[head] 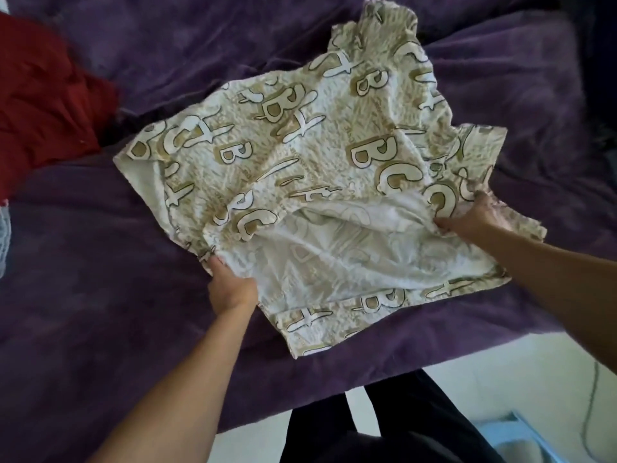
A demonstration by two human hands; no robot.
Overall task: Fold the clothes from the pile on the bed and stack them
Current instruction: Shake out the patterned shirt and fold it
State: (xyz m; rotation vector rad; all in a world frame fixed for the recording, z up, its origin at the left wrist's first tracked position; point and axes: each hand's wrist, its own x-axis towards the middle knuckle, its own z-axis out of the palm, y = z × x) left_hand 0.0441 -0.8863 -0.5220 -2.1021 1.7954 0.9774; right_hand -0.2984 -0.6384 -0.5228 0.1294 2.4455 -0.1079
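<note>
Now both hands curl on the shirt point(300, 155), spread on the bed point(100, 262); left hand point(232, 289) grips its near-left hem edge; right hand point(480, 217) pinches fabric at the right side.

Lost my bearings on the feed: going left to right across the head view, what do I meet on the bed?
red garment → left hand → right hand. The letter-print shirt spans both hands, which grip it, so it has no single place in the order.
</note>
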